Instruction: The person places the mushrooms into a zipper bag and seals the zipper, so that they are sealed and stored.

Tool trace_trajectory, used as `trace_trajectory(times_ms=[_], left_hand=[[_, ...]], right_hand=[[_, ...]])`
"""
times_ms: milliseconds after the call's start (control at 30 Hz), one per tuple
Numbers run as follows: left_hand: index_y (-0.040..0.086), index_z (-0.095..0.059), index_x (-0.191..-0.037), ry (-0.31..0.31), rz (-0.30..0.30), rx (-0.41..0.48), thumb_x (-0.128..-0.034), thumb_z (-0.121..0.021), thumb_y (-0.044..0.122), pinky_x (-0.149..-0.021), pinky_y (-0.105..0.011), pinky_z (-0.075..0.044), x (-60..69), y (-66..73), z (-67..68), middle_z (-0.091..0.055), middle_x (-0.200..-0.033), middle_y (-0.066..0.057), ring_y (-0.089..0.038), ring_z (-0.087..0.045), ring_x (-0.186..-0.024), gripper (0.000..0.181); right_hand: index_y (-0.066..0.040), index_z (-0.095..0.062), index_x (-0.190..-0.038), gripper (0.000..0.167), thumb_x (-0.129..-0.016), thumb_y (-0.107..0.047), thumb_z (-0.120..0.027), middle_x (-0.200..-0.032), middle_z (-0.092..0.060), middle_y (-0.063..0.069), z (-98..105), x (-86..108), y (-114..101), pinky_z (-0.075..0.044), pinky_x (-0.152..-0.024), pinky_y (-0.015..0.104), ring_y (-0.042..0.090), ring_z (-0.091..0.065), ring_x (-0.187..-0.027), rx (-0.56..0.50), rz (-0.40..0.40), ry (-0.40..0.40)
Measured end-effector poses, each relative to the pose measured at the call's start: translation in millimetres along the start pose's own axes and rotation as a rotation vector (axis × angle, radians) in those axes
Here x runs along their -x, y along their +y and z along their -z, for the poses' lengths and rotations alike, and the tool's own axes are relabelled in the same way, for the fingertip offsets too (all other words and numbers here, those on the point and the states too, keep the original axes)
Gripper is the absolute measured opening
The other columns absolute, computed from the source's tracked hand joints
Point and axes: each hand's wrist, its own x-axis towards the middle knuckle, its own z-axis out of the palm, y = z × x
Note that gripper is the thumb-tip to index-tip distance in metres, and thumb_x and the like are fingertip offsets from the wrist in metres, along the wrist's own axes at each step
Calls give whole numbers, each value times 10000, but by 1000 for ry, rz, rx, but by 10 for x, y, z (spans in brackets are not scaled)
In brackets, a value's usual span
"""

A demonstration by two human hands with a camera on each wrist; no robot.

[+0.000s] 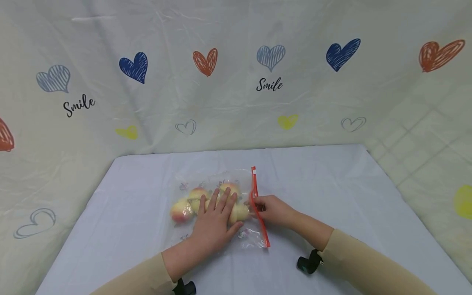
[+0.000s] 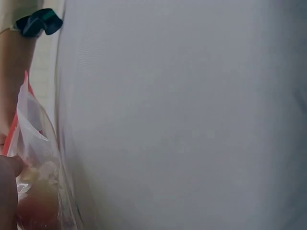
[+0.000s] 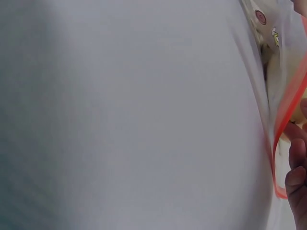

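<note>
A clear zip bag (image 1: 243,241) with a red zip edge (image 1: 264,233) lies on the table, holding several yellow and red peaches (image 1: 181,211). Fingers spread, my left hand (image 1: 212,229) rests flat on top of the bag and its fruit. The bag's mouth gapes towards the right. Through it reach the fingers of my right hand (image 1: 271,209), bent around the near end of a pale yellow peach (image 1: 240,213). In the right wrist view the fingertips (image 3: 292,130) are against that peach inside the red rim; part of the grip is hidden.
A white cloth covers the table (image 1: 129,213). Behind it hangs a pale curtain (image 1: 236,98) printed with hearts and the word Smile. Each wrist wears a small black camera, one of them the right camera (image 1: 309,262).
</note>
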Motion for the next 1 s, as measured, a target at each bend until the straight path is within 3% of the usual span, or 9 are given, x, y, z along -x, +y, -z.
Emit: trace_trajectory(times_ms=[433, 800, 1000], left_hand=[[247, -262, -1585, -9, -3, -20, -936, -468, 673, -1161, -625, -24, 0, 8, 5, -181, -1652, -6, -302, -100, -1516, 804], [249, -248, -1589, -14, -3, -28, -939, -463, 671, -1161, -626, -23, -1, 5, -3, -169, -1654, -10, -306, -81, -1518, 804], [259, -260, -1586, -31, 7, -33, -939, -454, 677, -1161, -627, -19, 5, 11, 14, -162, -1656, -21, -313, -76, -1518, 794]], right_hand=[[-163, -677, -1229, 313, -918, -149, -704, -1024, -668, -54, 108, 55, 84, -536, -701, 267, 143, -586, -865, -52, -49, 1], [-202, -669, -1264, 355, -926, -306, -703, -1102, -659, -25, 269, 93, 106, -523, -681, 291, 161, -581, -882, -57, -111, 115], [-145, -579, -1370, 578, -893, -444, -708, -1243, -622, 44, 285, 97, 44, -530, -732, 315, 197, -561, -1003, -57, -157, 151]])
